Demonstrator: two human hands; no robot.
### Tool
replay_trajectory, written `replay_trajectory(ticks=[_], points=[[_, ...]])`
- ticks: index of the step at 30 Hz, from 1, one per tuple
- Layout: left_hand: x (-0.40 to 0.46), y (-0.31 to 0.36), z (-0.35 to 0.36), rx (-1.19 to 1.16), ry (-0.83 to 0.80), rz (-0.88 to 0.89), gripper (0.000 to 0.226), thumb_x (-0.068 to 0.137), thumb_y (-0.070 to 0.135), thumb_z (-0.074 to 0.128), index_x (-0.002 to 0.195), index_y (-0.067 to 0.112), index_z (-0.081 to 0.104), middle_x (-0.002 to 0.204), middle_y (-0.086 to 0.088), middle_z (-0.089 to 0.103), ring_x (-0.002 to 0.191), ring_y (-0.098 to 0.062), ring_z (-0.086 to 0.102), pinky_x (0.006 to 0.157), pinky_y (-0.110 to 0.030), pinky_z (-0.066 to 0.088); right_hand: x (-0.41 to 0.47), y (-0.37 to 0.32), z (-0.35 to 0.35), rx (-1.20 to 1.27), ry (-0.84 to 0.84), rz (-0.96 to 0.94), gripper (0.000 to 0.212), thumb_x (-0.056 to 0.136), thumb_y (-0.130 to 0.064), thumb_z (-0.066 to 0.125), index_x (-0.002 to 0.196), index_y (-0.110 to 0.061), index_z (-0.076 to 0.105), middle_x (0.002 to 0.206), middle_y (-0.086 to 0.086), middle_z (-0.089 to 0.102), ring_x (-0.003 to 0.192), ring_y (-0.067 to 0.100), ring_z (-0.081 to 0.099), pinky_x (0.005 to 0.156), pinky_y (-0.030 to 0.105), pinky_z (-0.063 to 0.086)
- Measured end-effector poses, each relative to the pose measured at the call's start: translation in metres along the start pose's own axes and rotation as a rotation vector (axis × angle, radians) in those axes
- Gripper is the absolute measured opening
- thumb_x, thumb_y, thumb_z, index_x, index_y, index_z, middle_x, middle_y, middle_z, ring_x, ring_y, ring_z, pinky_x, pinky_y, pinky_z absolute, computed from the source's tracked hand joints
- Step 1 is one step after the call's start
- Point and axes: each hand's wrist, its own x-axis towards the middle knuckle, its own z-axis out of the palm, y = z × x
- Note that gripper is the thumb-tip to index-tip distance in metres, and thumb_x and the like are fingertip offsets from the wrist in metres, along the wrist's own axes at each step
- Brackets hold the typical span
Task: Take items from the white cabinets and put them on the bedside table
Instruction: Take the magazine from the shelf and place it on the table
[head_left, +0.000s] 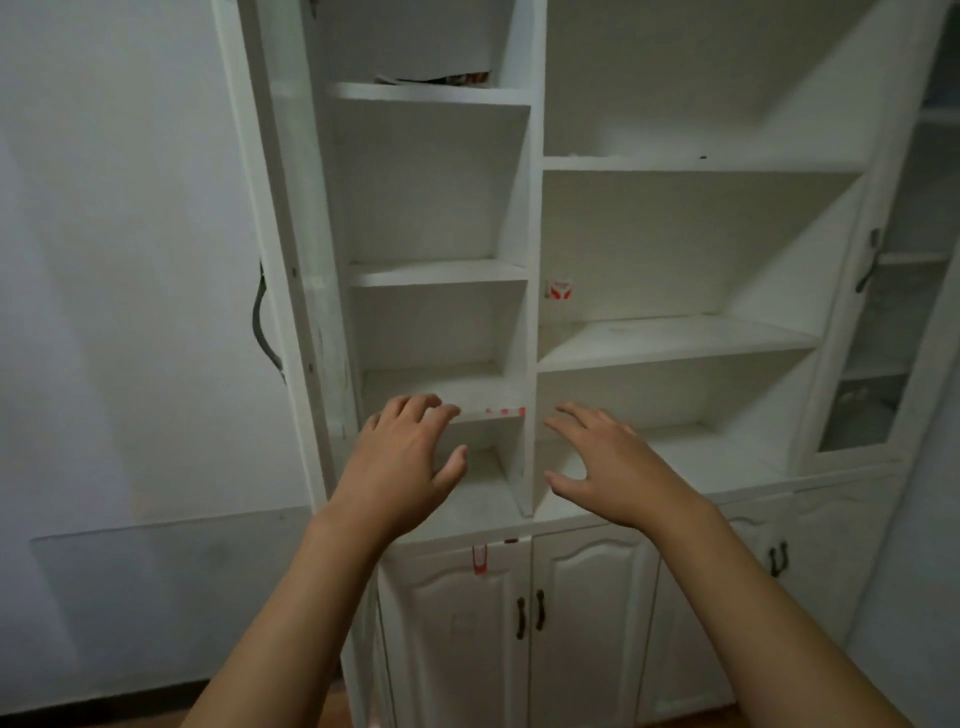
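Head view looks at the tall white wooden cabinet with open shelves (530, 260), which fills the middle and right of the frame. It has a narrow stack of compartments on the left and wider shelves on the right, split by an upright white divider panel (534, 332). On the narrow top shelf, partly cut off by the frame edge, lies something flat with dark and red print (441, 79); what it is cannot be told.

Both bare forearms reach forward and up from the bottom edge, palms down. The left hand (405, 462) hovers before the lowest narrow compartment, fingers relaxed and slightly bent, thumb apart, holding nothing. The right hand (608, 462) hovers before the lowest wide shelf, fingers spread and extended, thumb out to the side, also holding nothing. The two hands sit either side of the divider, near each other but apart.

Below are closed white panelled lower doors (519, 623) with dark metal handles (530, 613). An opened white cabinet door with a dark curved handle (267, 322) stands at left against a pale wall (114, 260). A glass-fronted door (893, 312) stands at far right.
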Motion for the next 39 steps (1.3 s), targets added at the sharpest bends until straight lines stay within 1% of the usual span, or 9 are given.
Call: replay_trajectory(ticks=[5, 10, 16, 21, 23, 26, 30, 33, 39], points=[[0.048, -0.013, 0.017, 0.028, 0.004, 0.014, 0.058, 0.099, 0.056, 0.042, 0.15, 0.03, 0.043, 0.15, 0.005, 0.044, 0.139, -0.017, 0.035, 0.112, -0.042, 0.039, 0.04, 0.021, -0.001, -0.004, 0.042, 0.002, 0.073, 0.096, -0.052, 0.058, 0.16, -0.031, 0.032, 0.169, -0.004, 0.025, 0.153, 0.016, 0.022, 0.125, 0.042, 0.024], [0.1, -0.019, 0.032, 0.057, 0.044, -0.003, 0.068, 0.091, 0.064, 0.028, 0.148, 0.03, 0.046, 0.149, 0.003, 0.046, 0.139, -0.02, 0.037, 0.108, -0.044, 0.044, 0.1, 0.052, 0.005, 0.027, 0.106, -0.04, 0.07, 0.096, -0.054, 0.057, 0.159, -0.031, 0.034, 0.168, -0.005, 0.025, 0.154, 0.015, 0.022, 0.125, 0.043, 0.024], [0.168, -0.021, 0.053, 0.051, 0.087, -0.071, 0.057, 0.099, 0.055, 0.046, 0.151, 0.032, 0.041, 0.155, 0.004, 0.041, 0.142, -0.019, 0.034, 0.115, -0.04, 0.035, 0.184, 0.091, 0.005, 0.037, 0.143, -0.148, 0.073, 0.095, -0.053, 0.059, 0.159, -0.031, 0.034, 0.169, -0.006, 0.024, 0.154, 0.015, 0.021, 0.125, 0.041, 0.024], [0.232, -0.025, 0.062, 0.048, 0.157, -0.123, 0.06, 0.098, 0.057, 0.043, 0.152, 0.031, 0.041, 0.156, 0.003, 0.041, 0.143, -0.018, 0.034, 0.115, -0.039, 0.031, 0.255, 0.124, -0.012, 0.017, 0.19, -0.245, 0.072, 0.097, -0.053, 0.059, 0.16, -0.031, 0.033, 0.17, -0.005, 0.022, 0.155, 0.016, 0.02, 0.124, 0.039, 0.02], [0.254, -0.029, 0.065, 0.053, 0.198, -0.122, 0.068, 0.092, 0.064, 0.034, 0.15, 0.029, 0.044, 0.153, 0.002, 0.043, 0.141, -0.018, 0.036, 0.114, -0.039, 0.035, 0.28, 0.136, -0.018, 0.008, 0.207, -0.281, 0.07, 0.097, -0.053, 0.058, 0.159, -0.032, 0.034, 0.17, -0.006, 0.021, 0.155, 0.016, 0.02, 0.127, 0.043, 0.021], [0.282, -0.034, 0.068, 0.081, 0.245, -0.114, 0.074, 0.087, 0.066, 0.027, 0.146, 0.028, 0.049, 0.148, 0.003, 0.047, 0.139, -0.018, 0.035, 0.114, -0.041, 0.036, 0.315, 0.149, -0.03, 0.003, 0.218, -0.333, 0.072, 0.092, -0.061, 0.052, 0.157, -0.038, 0.033, 0.169, -0.009, 0.022, 0.154, 0.016, 0.022, 0.122, 0.056, 0.03], [0.319, -0.04, 0.048, 0.179, 0.3, -0.115, 0.072, 0.086, 0.064, 0.029, 0.143, 0.028, 0.054, 0.143, 0.002, 0.054, 0.133, -0.021, 0.043, 0.109, -0.044, 0.04, 0.359, 0.152, -0.057, -0.042, 0.257, -0.427, 0.07, 0.097, -0.05, 0.058, 0.16, -0.031, 0.034, 0.169, -0.004, 0.023, 0.155, 0.015, 0.02, 0.126, 0.039, 0.024], [0.347, -0.047, 0.025, 0.245, 0.317, -0.105, 0.069, 0.089, 0.062, 0.03, 0.144, 0.028, 0.052, 0.144, 0.002, 0.054, 0.134, -0.021, 0.043, 0.109, -0.045, 0.042, 0.385, 0.145, -0.077, -0.033, 0.307, -0.462, 0.068, 0.099, -0.05, 0.057, 0.16, -0.032, 0.033, 0.169, -0.005, 0.022, 0.154, 0.013, 0.019, 0.125, 0.039, 0.026], [0.406, -0.059, -0.024, 0.296, 0.418, -0.059, 0.057, 0.097, 0.053, 0.045, 0.149, 0.028, 0.047, 0.151, 0.001, 0.048, 0.14, -0.019, 0.039, 0.113, -0.042, 0.038, 0.429, 0.128, -0.123, -0.029, 0.399, -0.505, 0.067, 0.098, -0.048, 0.059, 0.159, -0.031, 0.034, 0.168, -0.006, 0.023, 0.153, 0.013, 0.02, 0.124, 0.039, 0.028]])
